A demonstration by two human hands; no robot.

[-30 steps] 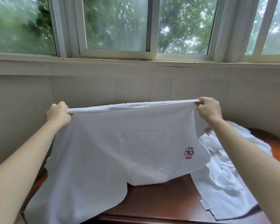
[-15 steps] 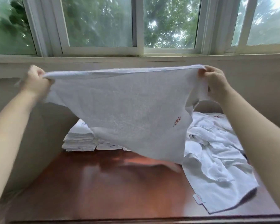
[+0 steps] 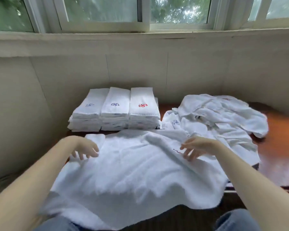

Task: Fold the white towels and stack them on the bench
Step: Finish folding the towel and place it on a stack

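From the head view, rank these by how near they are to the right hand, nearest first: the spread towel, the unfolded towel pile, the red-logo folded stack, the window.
1. Spread towel: right under the right hand.
2. Unfolded towel pile: just behind it, to the right.
3. Red-logo folded stack: farther back, to the left.
4. Window: above the wall, farthest.

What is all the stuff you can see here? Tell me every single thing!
spread towel: one, white, laid flat on the bench in front, near edge hanging over.
folded towel stacks: three side by side, white with blue or red logos, at the back against the wall.
unfolded towel pile: one heap, white, back right on the bench.
bench: one, reddish-brown wood.
windows: across the top, white frames, green trees outside.
left hand: one, fingers loose over the spread towel.
right hand: one, fingers loose over the spread towel.
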